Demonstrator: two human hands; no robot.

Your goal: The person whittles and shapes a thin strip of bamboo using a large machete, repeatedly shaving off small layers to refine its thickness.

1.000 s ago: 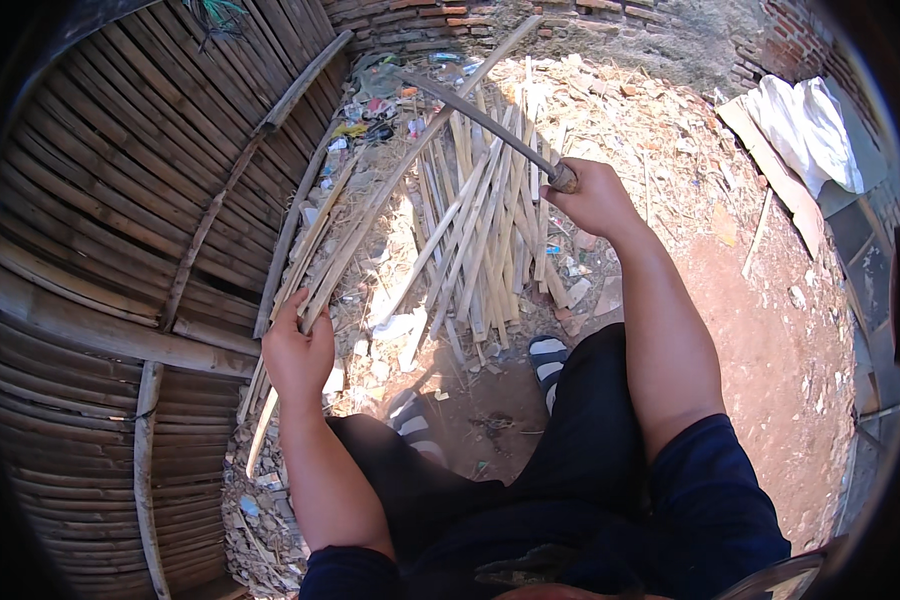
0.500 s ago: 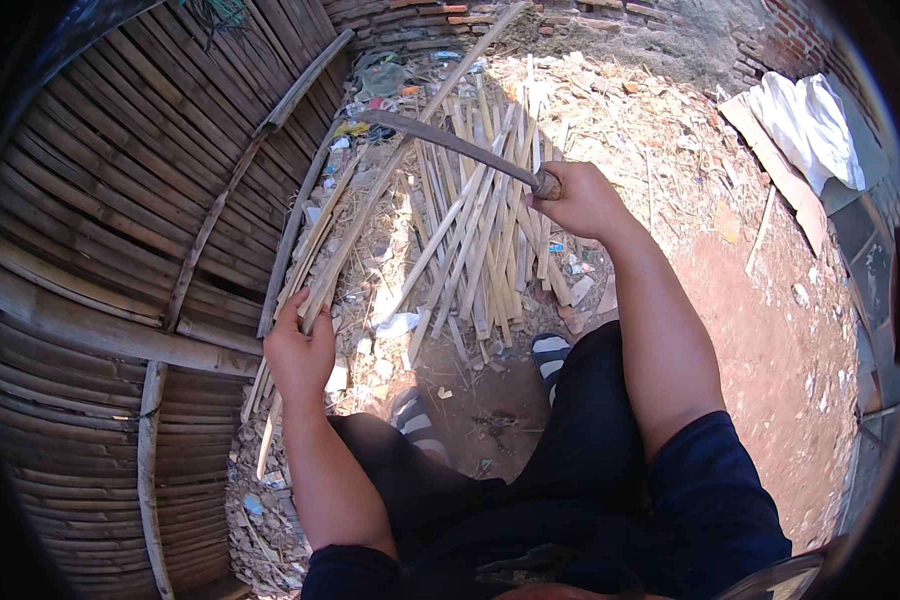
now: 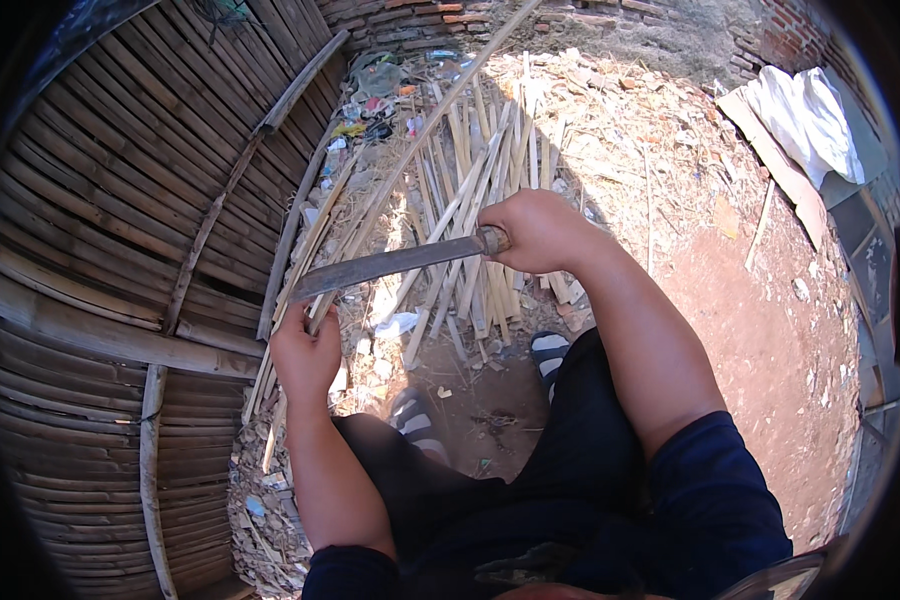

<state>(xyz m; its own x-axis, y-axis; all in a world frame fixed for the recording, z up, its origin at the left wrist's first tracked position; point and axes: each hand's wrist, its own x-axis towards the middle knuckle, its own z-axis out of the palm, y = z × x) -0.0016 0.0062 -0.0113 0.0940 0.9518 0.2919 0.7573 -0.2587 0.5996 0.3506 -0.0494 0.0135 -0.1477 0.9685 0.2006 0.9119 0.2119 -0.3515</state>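
Observation:
My right hand is closed round the short wooden handle of a machete. Its long dark blade points left, and the tip reaches the strip just beyond my left hand. Those left fingers are closed round the near end of a long bamboo strip, which slants up and away to the right toward the brick wall. The blade crosses over this strip close to my fingers; whether it touches cannot be made out. Past the machete, a loose pile of split bamboo strips lies on the ground.
A bamboo slat wall stands close on my left, with more strips along its foot. Rubble and litter cover the ground up to a brick wall. White cloth lies at the far right beside a flat board. My feet are below the pile.
The machete has swung down and toward me, from above the pile to across the held strip near my left hand. My left hand has hardly moved.

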